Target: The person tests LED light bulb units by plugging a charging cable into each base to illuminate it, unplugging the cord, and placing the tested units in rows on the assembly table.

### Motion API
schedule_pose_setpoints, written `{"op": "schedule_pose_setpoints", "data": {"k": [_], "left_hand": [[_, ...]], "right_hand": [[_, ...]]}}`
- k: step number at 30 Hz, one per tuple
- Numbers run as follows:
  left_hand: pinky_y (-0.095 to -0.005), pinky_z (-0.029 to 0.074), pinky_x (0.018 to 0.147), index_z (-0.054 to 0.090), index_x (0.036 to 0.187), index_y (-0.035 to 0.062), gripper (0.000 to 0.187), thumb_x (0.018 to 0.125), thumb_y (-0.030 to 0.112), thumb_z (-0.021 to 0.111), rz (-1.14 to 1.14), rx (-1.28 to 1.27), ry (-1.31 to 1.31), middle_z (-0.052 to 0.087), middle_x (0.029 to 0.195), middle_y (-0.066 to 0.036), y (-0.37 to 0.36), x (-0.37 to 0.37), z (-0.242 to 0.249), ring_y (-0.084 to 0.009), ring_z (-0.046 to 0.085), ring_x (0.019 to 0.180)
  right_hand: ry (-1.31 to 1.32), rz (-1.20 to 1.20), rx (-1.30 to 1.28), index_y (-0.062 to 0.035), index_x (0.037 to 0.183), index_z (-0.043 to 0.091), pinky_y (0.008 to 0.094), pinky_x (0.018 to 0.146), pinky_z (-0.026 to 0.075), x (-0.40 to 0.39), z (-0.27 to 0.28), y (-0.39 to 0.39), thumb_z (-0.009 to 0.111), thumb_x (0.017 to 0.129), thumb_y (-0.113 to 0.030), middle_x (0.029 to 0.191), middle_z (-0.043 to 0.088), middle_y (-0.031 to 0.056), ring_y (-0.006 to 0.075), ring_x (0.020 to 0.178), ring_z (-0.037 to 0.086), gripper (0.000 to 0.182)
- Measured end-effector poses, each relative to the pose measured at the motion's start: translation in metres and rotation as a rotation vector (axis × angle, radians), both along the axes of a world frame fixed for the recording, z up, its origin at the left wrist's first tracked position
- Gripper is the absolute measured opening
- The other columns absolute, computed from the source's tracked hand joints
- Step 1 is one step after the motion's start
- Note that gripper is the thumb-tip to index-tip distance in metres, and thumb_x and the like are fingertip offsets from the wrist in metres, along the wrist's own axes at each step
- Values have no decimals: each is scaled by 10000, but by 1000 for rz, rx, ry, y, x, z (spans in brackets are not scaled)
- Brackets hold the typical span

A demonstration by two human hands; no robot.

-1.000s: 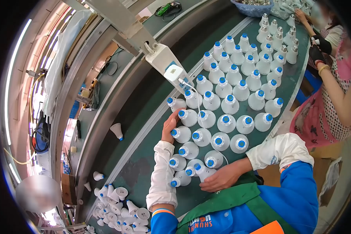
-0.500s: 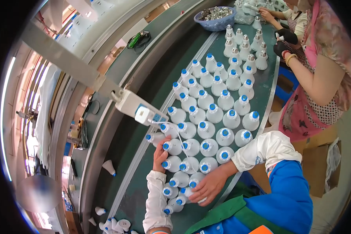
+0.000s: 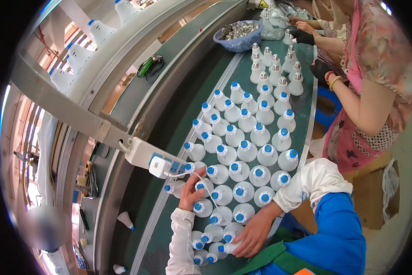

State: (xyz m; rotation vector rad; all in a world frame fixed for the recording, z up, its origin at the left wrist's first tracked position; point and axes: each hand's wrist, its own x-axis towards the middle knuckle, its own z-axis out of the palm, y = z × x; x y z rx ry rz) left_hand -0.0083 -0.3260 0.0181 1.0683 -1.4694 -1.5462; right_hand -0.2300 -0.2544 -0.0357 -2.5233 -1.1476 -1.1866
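Rows of white bulb housings with blue caps, one of them a housing (image 3: 243,151) in the middle, stand upright on the green table (image 3: 162,233). My left hand (image 3: 190,192) is at the left edge of the group, its fingers curved around a housing (image 3: 204,187) there. At the near right corner, my right hand (image 3: 255,233) rests with fingers bent over a tilted housing (image 3: 230,248), whose blue cap points left. A thin white cable hangs across some housings between my hands.
A power strip (image 3: 153,158) on a metal arm juts in from the left. A blue basket (image 3: 239,42) of metal caps sits at the far end, near housings with metal caps (image 3: 274,73). A co-worker in gloves (image 3: 375,82) is at the right. One housing (image 3: 126,220) lies on the lower belt.
The view has shifted somewhat. My left hand has curled further around a housing at the left edge. My right hand has moved slightly right and down, and the housing under it now lies more sideways.
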Motion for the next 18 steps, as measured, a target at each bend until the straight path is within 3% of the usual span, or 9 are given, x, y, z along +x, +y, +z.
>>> {"op": "schedule_pose_setpoints", "data": {"k": [3,8,12,13,15,16,18], "left_hand": [[-386,282,1080,416,1361,-1,811,712,400,693,-44,-17,-23,476,1342,-148,-12,6,-9,-281,438,1262],[-355,333,1047,491,1284,-26,608,782,298,603,-79,-72,-15,572,1220,-150,-37,12,-27,-239,500,1190],[-343,341,1016,509,1279,17,572,810,333,589,-79,-25,-14,581,1200,-140,-42,4,-11,-222,508,1156],[-333,342,1014,524,1268,27,462,857,227,582,-84,0,103,602,1170,-114,-41,4,-12,-200,516,1143],[-320,335,1014,502,1291,23,512,864,301,555,-97,-42,13,579,1211,-110,-34,9,-18,-195,503,1159],[-312,334,1007,524,1275,23,431,909,252,538,-69,-11,1,591,1198,-79,-25,12,-16,-169,498,1146],[-304,320,1019,509,1292,11,457,932,292,523,-3,-21,-31,559,1255,-60,-10,20,-13,-155,474,1168]], "right_hand": [[33,4,11,-46,1147,522,496,1007,365,0,1,-2,451,939,-130,1271,518,181,322,1269,432,235],[38,-42,-25,-56,1138,516,492,1018,364,-6,7,-13,438,946,-138,1282,510,170,314,1277,425,224],[76,-29,-58,-65,1142,509,474,1033,362,-4,10,-15,439,942,-134,1307,494,157,297,1285,418,223],[82,-36,-61,-66,1143,509,471,1033,362,-5,11,-15,439,940,-130,1310,492,155,296,1286,417,224],[89,-45,-94,-68,1151,509,469,1029,365,-5,11,-16,439,941,-132,1313,492,151,297,1284,420,231],[91,-55,-116,-67,1153,508,469,1027,366,-5,10,-16,440,941,-135,1313,492,151,299,1284,420,233],[118,-76,-123,-58,1140,511,464,1027,367,-7,10,-13,447,940,-146,1308,497,152,308,1279,424,227]]}}
